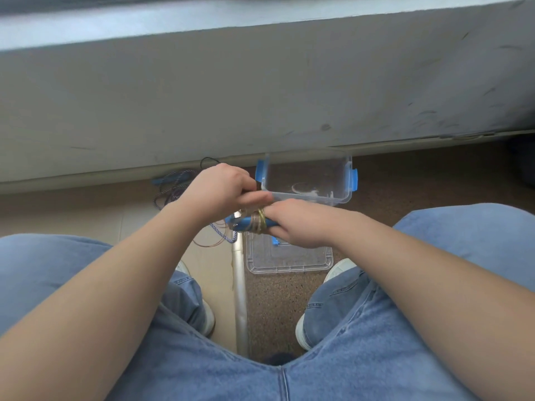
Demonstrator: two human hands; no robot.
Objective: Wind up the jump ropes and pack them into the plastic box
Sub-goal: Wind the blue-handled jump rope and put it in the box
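Observation:
My right hand (301,224) grips the blue handles of a jump rope (246,225), with thin brownish cord wound round them in several turns. My left hand (223,189) pinches that cord just above the bundle. Loose loops of the cord (208,243) hang below towards the floor. A clear plastic box (344,195) with blue clips stands open on the floor just beyond my hands. Its clear lid (289,261) lies flat below them. A second rope (170,188), dark blue and white braided, lies in a loose heap on the floor to the left.
A grey wall (260,96) rises right behind the box. My knees in blue jeans (376,328) frame the floor space, my white shoes (301,328) beneath. A metal floor strip (240,299) runs between beige and speckled brown flooring.

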